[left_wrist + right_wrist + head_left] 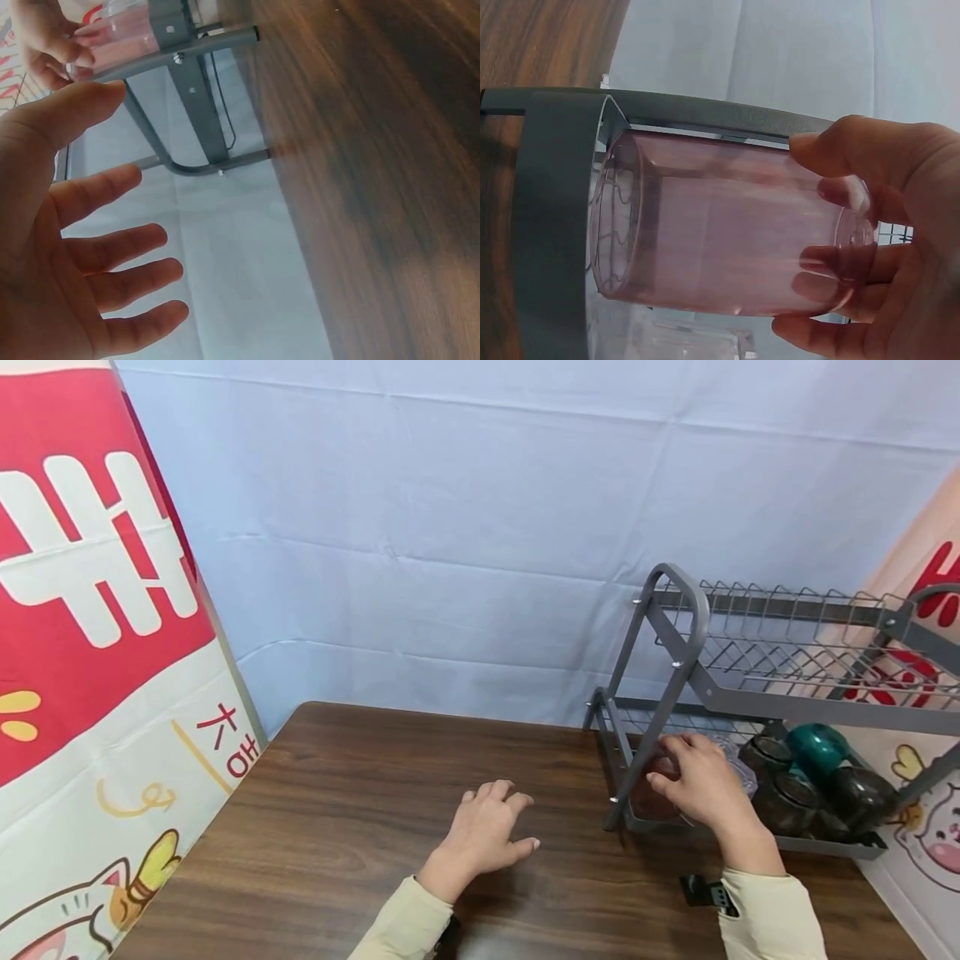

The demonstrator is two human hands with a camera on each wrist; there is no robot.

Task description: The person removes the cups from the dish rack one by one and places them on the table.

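Observation:
On the lower tier of a grey metal dish rack [810, 708], my right hand [701, 781] grips a clear pink plastic cup [727, 225] near its upper end. In the right wrist view the thumb lies along one side and the fingers [829, 335] wrap the other; some fingers show through the wall. The cup's base is close to the rack's bottom rail. My left hand [483, 831] hovers over the wooden table [360, 827], left of the rack. Its fingers are spread and slightly bent, with nothing in them.
Right of the pink cup, the lower tier holds a clear cup [738, 768], a teal cup [817, 747] and several dark jar-like vessels [787, 802]. A wire upper shelf [787, 643] stands above them. A pale cloth [420, 543] hangs behind the table, a printed banner [90, 577] at left.

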